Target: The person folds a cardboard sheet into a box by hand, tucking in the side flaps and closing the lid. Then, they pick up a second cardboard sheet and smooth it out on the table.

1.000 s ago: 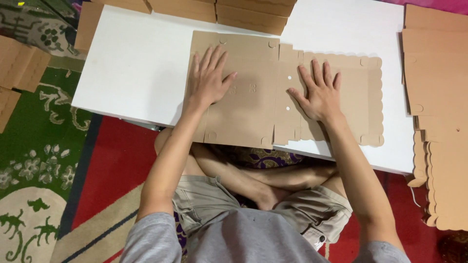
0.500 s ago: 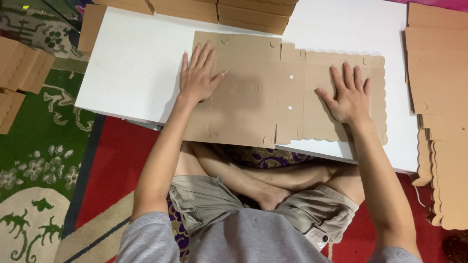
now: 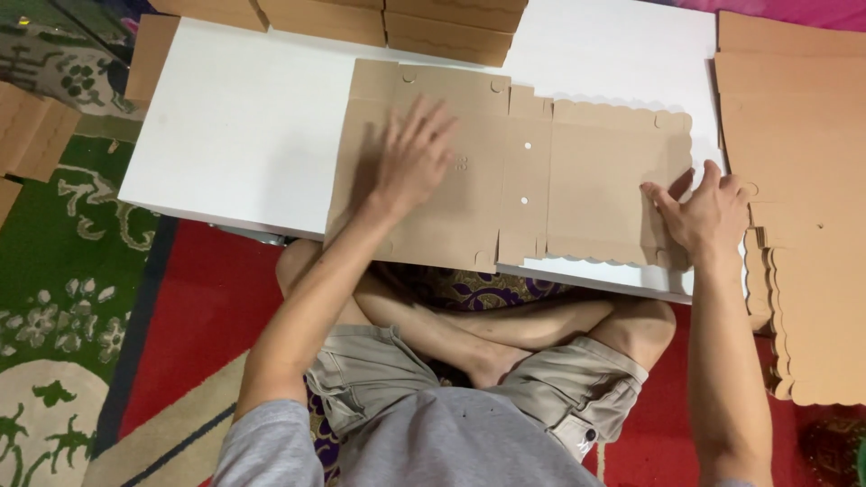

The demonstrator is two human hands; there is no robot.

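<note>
At the far left, a green and cream patterned rug (image 3: 54,298) covers the floor, with a red mat (image 3: 203,316) beside it under the person's crossed legs (image 3: 487,334). Folded brown cardboard pieces (image 3: 32,135) lie at the left edge of the view, off the surface. Next comes the white surface (image 3: 244,126), low and flat, with a row of stacked cardboard boxes (image 3: 379,18) along its far edge.

On the middle of the surface lies a flat brown cardboard box blank (image 3: 577,180), unfolded, with scalloped edges on its right panel and two small holes along a narrow centre strip. Its near edge reaches the front edge of the surface, just above the person's knees.

The left hand (image 3: 413,158) sits on the left panel of the blank, fingers spread and flat, slightly blurred; it is released, palm down, gripping nothing. Whether it presses firmly or only rests there cannot be told.

Further right, the right hand (image 3: 708,216) is at the right scalloped edge of the blank, near the corner of the surface. Its fingers curl over that edge, the thumb toward the panel, taking hold of the flap's border.

At the far right, a pile of more flat cardboard blanks (image 3: 803,180) lies spread beside the surface, well apart from the left hand and just beside the right.
</note>
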